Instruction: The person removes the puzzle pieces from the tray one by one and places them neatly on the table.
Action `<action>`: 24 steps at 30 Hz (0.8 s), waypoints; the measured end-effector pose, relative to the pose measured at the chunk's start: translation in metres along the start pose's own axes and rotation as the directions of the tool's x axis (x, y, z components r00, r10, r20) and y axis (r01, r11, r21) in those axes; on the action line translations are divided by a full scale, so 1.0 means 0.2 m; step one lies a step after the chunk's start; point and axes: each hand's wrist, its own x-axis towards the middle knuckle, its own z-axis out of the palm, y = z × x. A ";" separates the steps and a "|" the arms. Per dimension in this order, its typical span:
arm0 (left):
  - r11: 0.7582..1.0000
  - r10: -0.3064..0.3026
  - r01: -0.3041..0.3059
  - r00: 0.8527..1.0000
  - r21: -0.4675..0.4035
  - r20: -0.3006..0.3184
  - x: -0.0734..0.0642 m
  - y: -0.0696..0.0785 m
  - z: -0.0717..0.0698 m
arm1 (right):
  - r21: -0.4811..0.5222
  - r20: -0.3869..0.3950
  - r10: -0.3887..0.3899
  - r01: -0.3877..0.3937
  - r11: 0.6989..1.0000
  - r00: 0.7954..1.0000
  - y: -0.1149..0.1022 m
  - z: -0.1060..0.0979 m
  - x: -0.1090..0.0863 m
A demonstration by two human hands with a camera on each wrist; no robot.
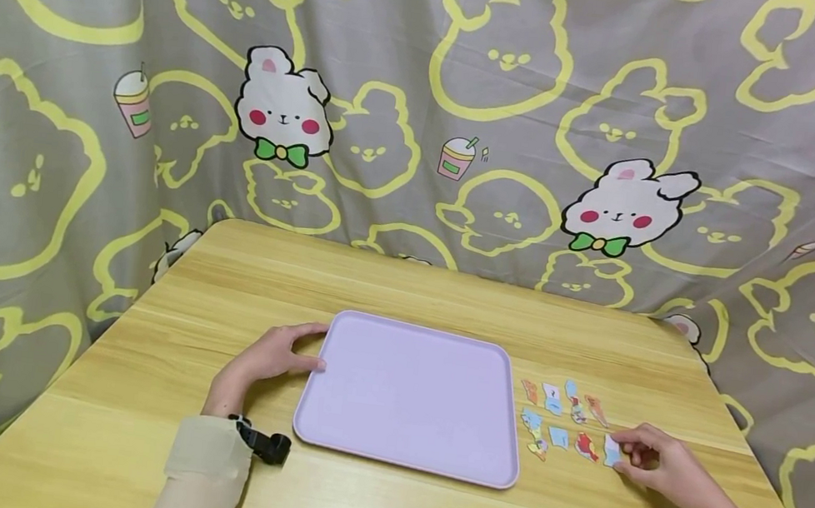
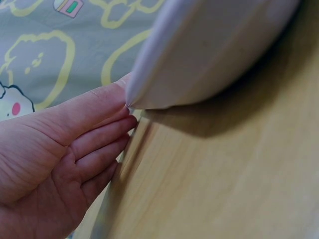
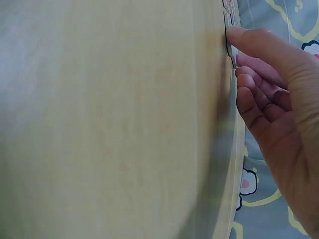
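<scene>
A lilac rectangular tray [image 1: 409,401] lies on the table. My left hand [image 1: 279,352] rests against its left edge, thumb and fingers extended. Seen from the left wrist, the thumb touches the tray's rim [image 2: 149,64], with the other fingers straight just below. To the right of the tray, my right hand [image 1: 673,469] pinches a small white-and-blue puzzle piece [image 1: 611,451] between thumb and fingers. That piece [image 3: 229,45] shows edge-on in the right wrist view, close to the tabletop.
Several small printed puzzle pieces sit in two rows right of the tray, among them a red one [image 1: 587,447], a light blue one [image 1: 559,436] and an orange one [image 1: 529,391]. Behind the wooden table [image 1: 424,503] hangs a grey patterned curtain [image 1: 399,60].
</scene>
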 end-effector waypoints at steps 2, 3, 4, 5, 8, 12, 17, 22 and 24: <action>1.000 -0.002 0.002 1.000 0.000 0.001 0.00 0.00 0.00 | 0.002 0.003 0.003 -0.003 1.000 1.000 0.00 0.00 0.00; 1.000 -0.001 0.001 1.000 0.001 0.002 0.00 0.00 0.00 | 0.003 0.003 0.003 -0.003 1.000 1.000 0.00 0.00 0.00; 1.000 -0.007 0.007 1.000 -0.001 0.002 0.00 0.00 0.00 | 0.005 0.002 0.002 -0.002 1.000 1.000 0.00 0.00 0.00; 1.000 -0.010 0.010 1.000 -0.005 0.002 0.00 0.00 0.00 | 0.008 0.002 -0.001 0.001 1.000 1.000 0.00 0.00 0.00; 1.000 -0.014 0.014 1.000 -0.006 0.007 0.00 0.00 0.01 | 0.014 -0.001 -0.014 0.014 1.000 1.000 -0.01 0.00 0.00; 1.000 -0.017 0.017 1.000 -0.011 0.006 0.00 0.00 0.01 | 0.012 -0.010 -0.030 0.030 0.999 0.999 -0.01 0.00 0.00; 1.000 -0.017 0.017 1.000 -0.011 0.004 0.01 -0.01 0.01 | 0.002 -0.009 -0.033 0.033 0.999 0.999 -0.01 0.00 0.00; 1.000 -0.015 0.015 1.000 -0.007 0.000 0.00 -0.01 0.01 | 0.004 -0.005 -0.031 0.031 1.000 1.000 0.00 0.01 -0.01; 1.000 -0.011 0.011 1.000 -0.002 -0.001 0.00 -0.02 0.01 | 0.006 -0.004 -0.031 0.031 1.000 1.000 0.01 0.01 -0.01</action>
